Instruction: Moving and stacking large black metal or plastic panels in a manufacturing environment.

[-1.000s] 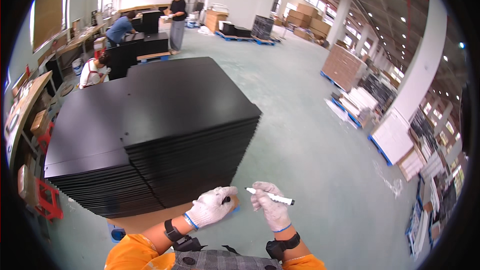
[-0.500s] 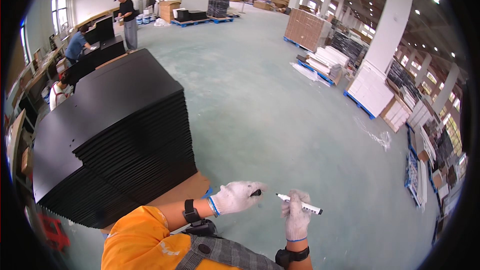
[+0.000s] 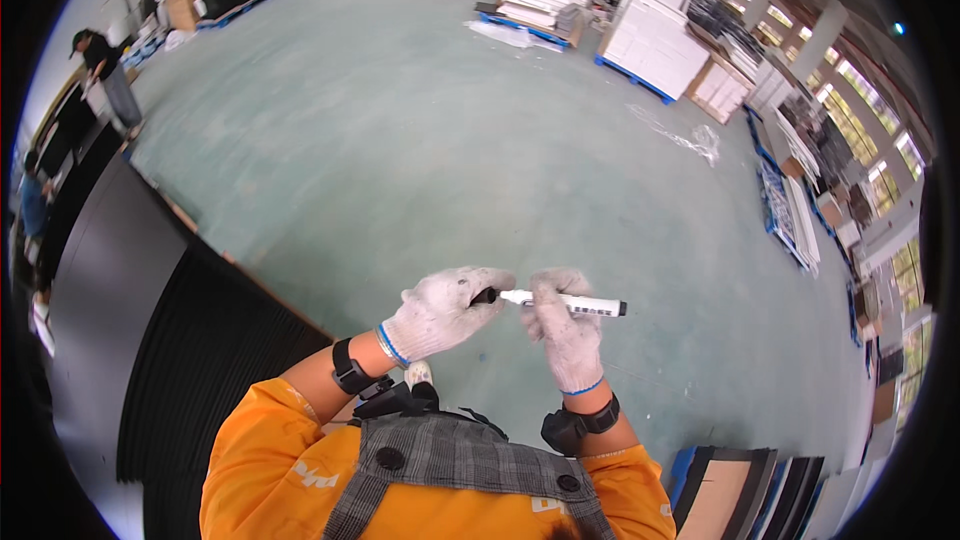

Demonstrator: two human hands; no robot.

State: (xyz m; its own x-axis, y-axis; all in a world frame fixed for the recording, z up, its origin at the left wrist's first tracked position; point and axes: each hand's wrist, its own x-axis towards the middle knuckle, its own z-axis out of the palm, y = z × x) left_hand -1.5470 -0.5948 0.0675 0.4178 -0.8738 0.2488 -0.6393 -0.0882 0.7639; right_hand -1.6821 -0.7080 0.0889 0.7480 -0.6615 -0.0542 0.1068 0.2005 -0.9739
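Both my hands wear whitish knitted gloves and are raised in front of my chest over the floor. My left hand (image 3: 445, 310) is closed round a small black marker cap (image 3: 486, 296), whose end shows between thumb and fingers. In my right hand (image 3: 567, 340) is a white marker (image 3: 592, 306) with a black end, lying nearly level. The marker's tip points left at the cap and is right by it; whether the two touch I cannot tell. To my left stands a tall stack of black panels (image 3: 215, 360).
Pale green floor (image 3: 400, 140) spreads ahead. Wrapped and boxed goods on blue pallets (image 3: 635, 80) line the far right. More panels (image 3: 715, 490) lean at the lower right. A person in black (image 3: 105, 75) stands at the far left, another in blue (image 3: 35, 205) nearby.
My hands have come up and closer together, bringing the marker's tip to the cap. The view has turned right and down, so the panel stack now sits farther left.
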